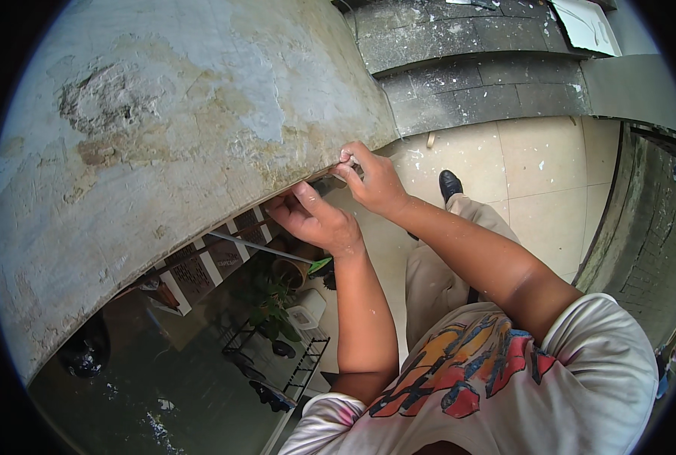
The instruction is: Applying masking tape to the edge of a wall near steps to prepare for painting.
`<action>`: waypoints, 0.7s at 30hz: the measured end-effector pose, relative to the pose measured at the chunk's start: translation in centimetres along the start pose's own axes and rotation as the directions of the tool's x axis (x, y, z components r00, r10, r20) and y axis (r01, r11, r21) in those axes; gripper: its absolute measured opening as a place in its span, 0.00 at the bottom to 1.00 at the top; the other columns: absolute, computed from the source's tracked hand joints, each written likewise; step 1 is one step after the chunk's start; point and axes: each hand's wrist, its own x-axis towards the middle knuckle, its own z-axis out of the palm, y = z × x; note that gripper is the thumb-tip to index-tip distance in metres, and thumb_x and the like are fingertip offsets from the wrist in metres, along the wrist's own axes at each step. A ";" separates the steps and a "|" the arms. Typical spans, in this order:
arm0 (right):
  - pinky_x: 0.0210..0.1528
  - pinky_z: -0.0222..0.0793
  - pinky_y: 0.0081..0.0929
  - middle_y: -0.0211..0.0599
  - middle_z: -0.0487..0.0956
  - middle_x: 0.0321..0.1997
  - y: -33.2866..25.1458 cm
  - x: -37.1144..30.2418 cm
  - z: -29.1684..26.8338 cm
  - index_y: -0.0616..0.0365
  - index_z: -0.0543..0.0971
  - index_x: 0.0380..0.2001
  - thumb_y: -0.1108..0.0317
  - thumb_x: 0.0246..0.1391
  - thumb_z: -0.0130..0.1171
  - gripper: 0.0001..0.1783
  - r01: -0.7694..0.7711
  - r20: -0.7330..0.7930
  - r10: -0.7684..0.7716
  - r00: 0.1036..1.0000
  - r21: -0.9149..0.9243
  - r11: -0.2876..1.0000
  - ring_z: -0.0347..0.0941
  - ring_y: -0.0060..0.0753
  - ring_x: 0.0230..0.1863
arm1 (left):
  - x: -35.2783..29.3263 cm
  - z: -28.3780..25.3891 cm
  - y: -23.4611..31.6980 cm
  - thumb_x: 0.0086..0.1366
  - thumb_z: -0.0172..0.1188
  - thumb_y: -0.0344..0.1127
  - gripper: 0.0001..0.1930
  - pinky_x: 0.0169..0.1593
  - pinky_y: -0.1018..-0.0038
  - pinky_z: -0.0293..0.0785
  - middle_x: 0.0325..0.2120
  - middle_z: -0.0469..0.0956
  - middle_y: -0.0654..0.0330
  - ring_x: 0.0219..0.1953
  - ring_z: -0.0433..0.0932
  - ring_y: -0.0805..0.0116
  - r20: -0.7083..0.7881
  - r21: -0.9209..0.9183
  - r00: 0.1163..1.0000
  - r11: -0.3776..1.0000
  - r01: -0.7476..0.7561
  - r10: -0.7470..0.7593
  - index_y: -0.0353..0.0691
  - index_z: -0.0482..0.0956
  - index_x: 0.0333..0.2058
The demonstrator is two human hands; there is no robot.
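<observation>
A worn wall (179, 136) with flaking paint and patchy plaster fills the upper left, its lower edge running diagonally toward the centre. My left hand (315, 221) is at this edge, thumb up against it and fingers curled underneath, partly hidden. Farther along the same edge, to the right, my right hand (380, 182) has thumb and fingers pinched together. Something small and pale shows at its fingertips, too little to name. White specks dot both hands and forearms.
Grey tiled steps (444, 95) rise at the top, beside a white tray-like object (586, 26). Below lies a beige tiled floor (542, 163). Lower left are a potted plant (277, 311), a black metal rack (308, 371) and a dark shiny round object (84, 349).
</observation>
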 end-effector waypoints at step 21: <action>0.39 0.73 0.38 0.43 0.79 0.36 0.7 -0.5 -0.3 0.58 0.72 0.40 0.70 0.57 0.61 0.10 -0.005 -0.004 0.005 1.000 -0.043 0.999 0.78 0.50 0.37 | 0.4 0.9 -5.8 0.57 0.57 0.75 0.51 0.60 0.61 0.64 0.51 0.60 0.51 0.53 0.64 0.61 -0.145 0.173 0.988 0.984 -0.032 0.058 0.29 0.53 0.53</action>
